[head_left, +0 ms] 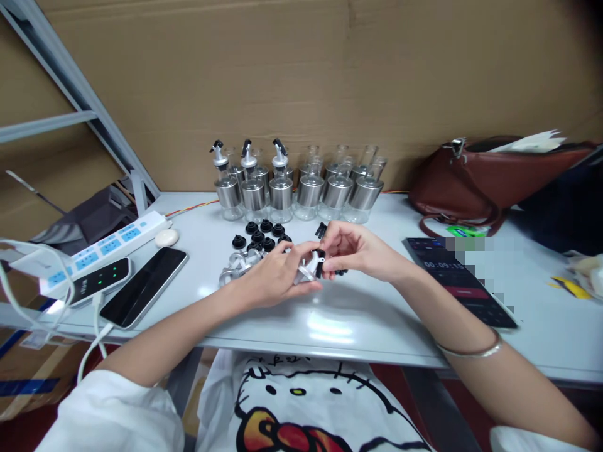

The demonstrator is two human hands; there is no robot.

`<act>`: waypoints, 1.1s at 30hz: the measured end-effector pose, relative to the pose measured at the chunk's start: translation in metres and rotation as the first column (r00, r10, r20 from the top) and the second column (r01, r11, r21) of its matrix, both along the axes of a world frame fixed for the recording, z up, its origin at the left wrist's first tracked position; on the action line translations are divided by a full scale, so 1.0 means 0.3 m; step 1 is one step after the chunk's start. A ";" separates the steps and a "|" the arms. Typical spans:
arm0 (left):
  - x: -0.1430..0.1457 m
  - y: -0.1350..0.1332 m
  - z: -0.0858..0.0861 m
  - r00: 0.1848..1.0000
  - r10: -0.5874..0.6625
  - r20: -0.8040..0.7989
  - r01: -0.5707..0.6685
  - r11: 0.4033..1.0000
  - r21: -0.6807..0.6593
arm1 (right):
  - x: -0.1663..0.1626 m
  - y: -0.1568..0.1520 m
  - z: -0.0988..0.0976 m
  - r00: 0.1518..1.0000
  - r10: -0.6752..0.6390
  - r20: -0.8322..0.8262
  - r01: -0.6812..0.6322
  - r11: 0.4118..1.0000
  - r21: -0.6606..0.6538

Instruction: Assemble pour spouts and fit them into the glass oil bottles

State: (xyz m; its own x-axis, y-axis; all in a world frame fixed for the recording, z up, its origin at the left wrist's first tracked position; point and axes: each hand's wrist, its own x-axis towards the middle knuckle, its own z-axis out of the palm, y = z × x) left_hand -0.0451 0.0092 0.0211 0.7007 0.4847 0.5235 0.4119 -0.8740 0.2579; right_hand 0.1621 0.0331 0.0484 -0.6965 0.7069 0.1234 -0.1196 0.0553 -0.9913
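My left hand (273, 275) is closed round a small silver pourer spout (307, 270) over the middle of the white table (339, 320). My right hand (353, 251) pinches a small black cap piece (321, 256) against that spout. Beside my left hand lie more silver spouts (238, 267), and several black rubber stoppers (262, 233) sit just behind them. Further back stand two rows of glass bottles with steel sleeves (301, 188); three on the left carry fitted pourers (248, 154).
Two phones (141, 285) and a white power strip (101, 248) lie at the left with cables. A tablet showing a timer (459, 279) lies at the right, behind it a brown leather bag (490, 172). Cardboard forms the back wall.
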 end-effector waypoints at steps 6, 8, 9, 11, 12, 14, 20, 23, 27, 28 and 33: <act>0.004 -0.005 0.006 0.992 0.018 0.122 -0.004 0.994 -0.113 | -0.015 -0.004 0.000 0.999 -0.046 -0.013 0.046 0.999 0.008; 0.004 -0.005 0.009 0.985 0.019 0.169 0.009 0.987 -0.163 | -0.023 -0.006 -0.004 0.996 -0.083 -0.028 0.084 0.996 0.017; 0.004 -0.004 0.007 0.981 0.031 0.190 0.005 0.982 -0.187 | -0.026 -0.007 -0.007 0.995 -0.096 -0.033 0.097 0.995 0.025; 0.004 -0.002 0.000 0.972 0.062 0.225 -0.008 0.972 -0.233 | -0.029 -0.009 -0.009 0.993 -0.112 -0.035 0.114 0.993 0.039; 0.005 0.000 -0.004 0.967 0.073 0.242 -0.011 0.968 -0.250 | -0.029 -0.010 -0.009 0.993 -0.118 -0.031 0.120 0.992 0.045; 0.005 0.002 -0.011 0.958 0.081 0.276 -0.005 0.963 -0.269 | -0.027 -0.009 -0.008 0.990 -0.137 -0.015 0.138 0.988 0.062; 0.001 0.005 -0.008 0.951 0.078 0.299 0.013 0.957 -0.291 | -0.020 -0.002 -0.003 0.965 -0.260 -0.044 0.263 0.959 0.101; -0.002 0.010 -0.008 0.958 0.051 0.284 0.033 0.958 -0.284 | -0.024 -0.003 -0.008 0.962 -0.272 -0.030 0.274 0.956 0.108; -0.004 0.017 -0.015 0.959 0.033 0.280 0.043 0.964 -0.263 | -0.032 -0.006 -0.012 0.959 -0.283 0.001 0.281 0.953 0.110; -0.004 0.018 -0.016 0.959 0.031 0.280 0.044 0.966 -0.256 | -0.033 -0.007 -0.012 0.956 -0.292 -0.007 0.291 0.951 0.107; -0.004 0.016 -0.017 0.964 0.019 0.265 0.044 0.972 -0.231 | -0.037 -0.009 -0.010 0.950 -0.314 0.000 0.312 0.945 0.094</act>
